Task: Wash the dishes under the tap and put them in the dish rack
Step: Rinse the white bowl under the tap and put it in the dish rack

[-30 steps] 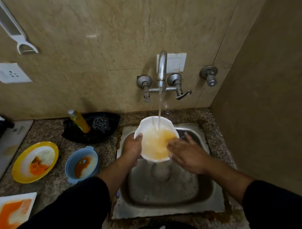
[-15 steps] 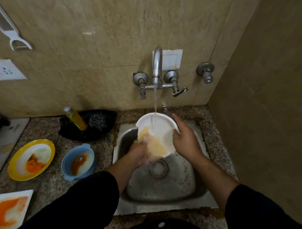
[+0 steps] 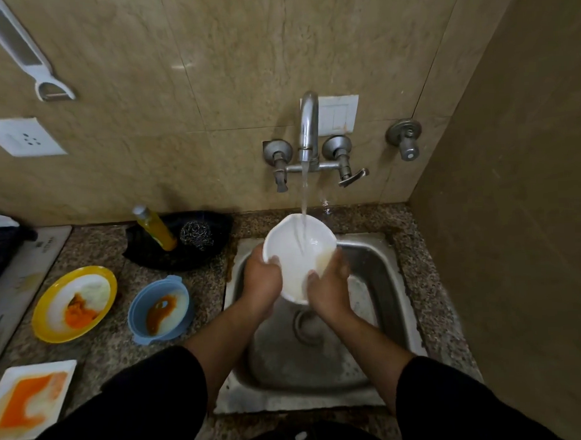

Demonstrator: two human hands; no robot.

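Observation:
A white bowl (image 3: 297, 252) is held tilted over the steel sink (image 3: 378, 332), and water from the running tap (image 3: 307, 127) pours into it. My left hand (image 3: 261, 280) grips its left rim with the thumb inside. My right hand (image 3: 327, 284) holds its lower right edge, fingers over the rim. The bowl looks almost white, with a faint yellowish trace near my right hand. On the counter to the left wait a blue bowl (image 3: 159, 310), a yellow plate (image 3: 74, 303) and a white square plate (image 3: 28, 397), all smeared orange.
A black tray (image 3: 216, 222) behind the sink's left corner holds a yellow soap bottle (image 3: 156, 229) and a steel scrubber (image 3: 196, 236). A brown wall closes in on the right. A peeler (image 3: 23, 54) and a socket (image 3: 22, 137) are on the back wall. No dish rack is in view.
The orange residue in the white bowl has rinsed away. My hands shifted around the bowl: my right hand went from rubbing inside to gripping the rim, and both now hold its lower edge.

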